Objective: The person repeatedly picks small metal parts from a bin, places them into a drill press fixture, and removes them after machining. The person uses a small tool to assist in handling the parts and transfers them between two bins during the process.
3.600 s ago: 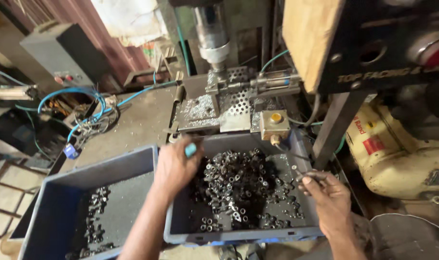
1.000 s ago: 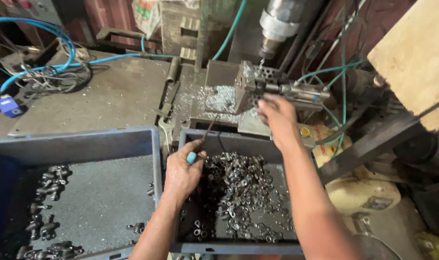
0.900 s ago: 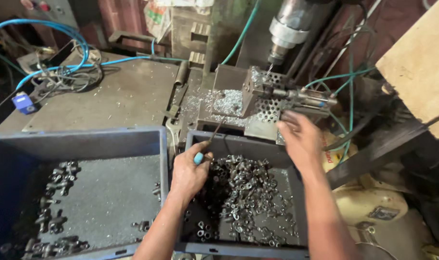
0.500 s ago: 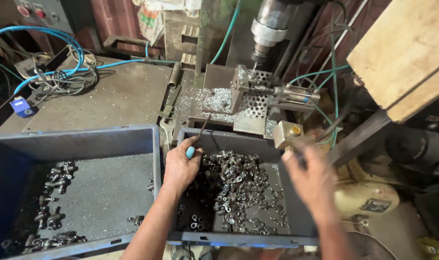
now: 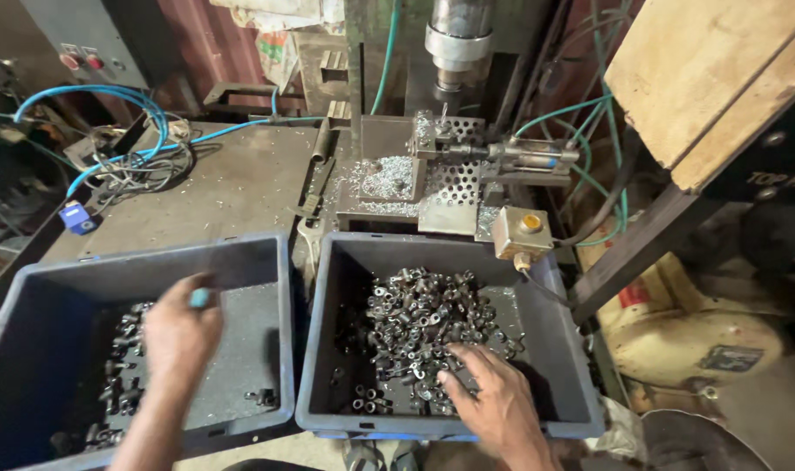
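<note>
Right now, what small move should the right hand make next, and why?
Probably close its fingers on one metal part: the right hand rests spread on the heap of small metal parts in the right bin, gripping nothing visible, while the drill fixture appears unloaded.

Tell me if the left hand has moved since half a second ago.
Yes. The left hand left the right grey plastic bin and now hovers over the left grey plastic bin.
</note>
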The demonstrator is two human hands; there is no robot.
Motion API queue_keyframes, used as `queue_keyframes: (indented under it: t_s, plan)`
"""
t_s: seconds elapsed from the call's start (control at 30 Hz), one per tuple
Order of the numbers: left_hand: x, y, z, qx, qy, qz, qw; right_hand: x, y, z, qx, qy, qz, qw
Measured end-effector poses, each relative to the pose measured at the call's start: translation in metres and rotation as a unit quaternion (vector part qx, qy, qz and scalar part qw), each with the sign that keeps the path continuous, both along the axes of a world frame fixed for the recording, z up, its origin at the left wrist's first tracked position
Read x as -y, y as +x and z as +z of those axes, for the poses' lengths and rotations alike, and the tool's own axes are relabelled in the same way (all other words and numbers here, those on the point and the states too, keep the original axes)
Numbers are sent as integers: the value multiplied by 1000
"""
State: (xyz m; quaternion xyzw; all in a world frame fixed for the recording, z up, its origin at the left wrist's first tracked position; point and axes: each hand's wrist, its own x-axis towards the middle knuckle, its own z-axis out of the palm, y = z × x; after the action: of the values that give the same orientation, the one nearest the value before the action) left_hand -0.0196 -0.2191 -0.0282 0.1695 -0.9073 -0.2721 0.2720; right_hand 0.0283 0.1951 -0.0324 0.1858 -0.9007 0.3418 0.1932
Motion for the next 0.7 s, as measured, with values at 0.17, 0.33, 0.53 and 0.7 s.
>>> queue_keyframes:
  t_s: [0.17, 0.33, 0.53, 0.7]
  plan:
    - [93, 33, -15, 285, -231, 70, 928, -1, -1, 1, 41, -18, 3, 999]
    - [142, 35, -59, 503, -229, 80, 829, 0, -1, 4, 27, -35, 5, 999]
    - [159, 27, -89, 550, -142, 88, 818, 0, -2, 3, 45, -35, -1, 998]
    - [159, 24, -94, 591, -104, 92, 794, 0, 0, 4, 46, -39, 6, 998]
